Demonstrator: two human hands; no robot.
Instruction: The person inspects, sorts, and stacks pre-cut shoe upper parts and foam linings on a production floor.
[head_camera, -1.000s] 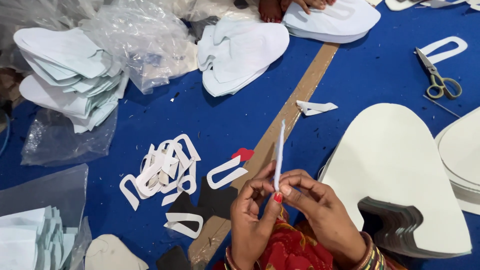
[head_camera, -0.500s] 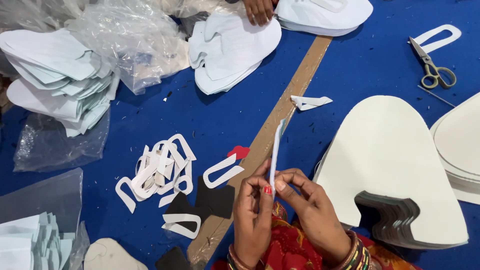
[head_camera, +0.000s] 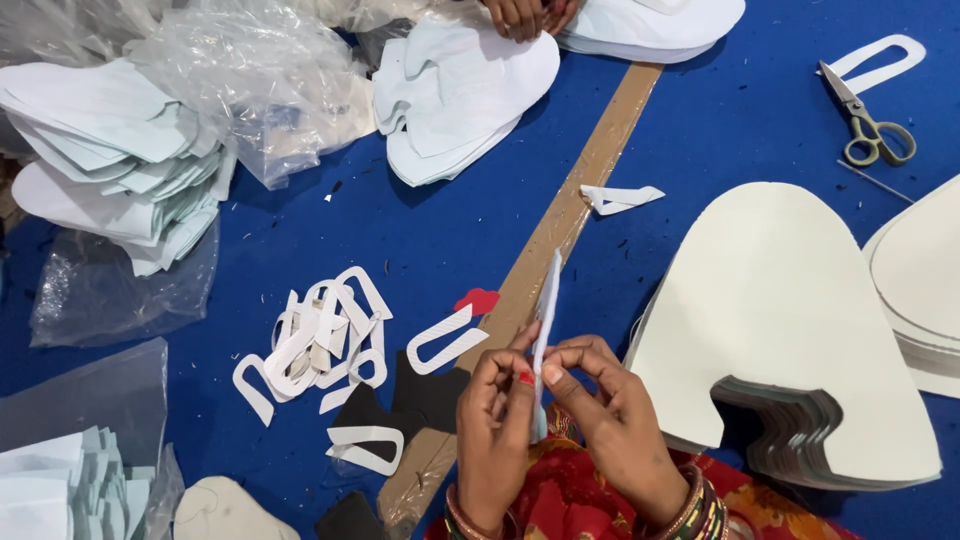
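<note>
My left hand (head_camera: 497, 425) and my right hand (head_camera: 610, 420) pinch a thin white cut-out piece (head_camera: 545, 320) between their fingertips. The piece stands on edge, its upper end pointing away from me. Both hands are low in the middle of the view, above a red patterned cloth (head_camera: 560, 500) on my lap. Just left of my hands lie several white U-shaped offcuts (head_camera: 320, 335), and a single white loop (head_camera: 445, 340) with a small red scrap (head_camera: 478, 300) beside it. A thick stack of large cream shaped sheets (head_camera: 790, 330) sits right of my right hand.
A blue mat (head_camera: 450, 240) has a brown tape strip (head_camera: 560, 235) running across it. White shaped stacks (head_camera: 110, 160) and crumpled clear plastic (head_camera: 250, 80) lie at the top left. Scissors (head_camera: 870, 125) lie top right. Another person's hands (head_camera: 520, 15) rest on white sheets (head_camera: 460, 95) at the top.
My hands have stayed together on the white piece and sit slightly further right in view. The view has shifted, so the scissors and far stacks sit higher and further left.
</note>
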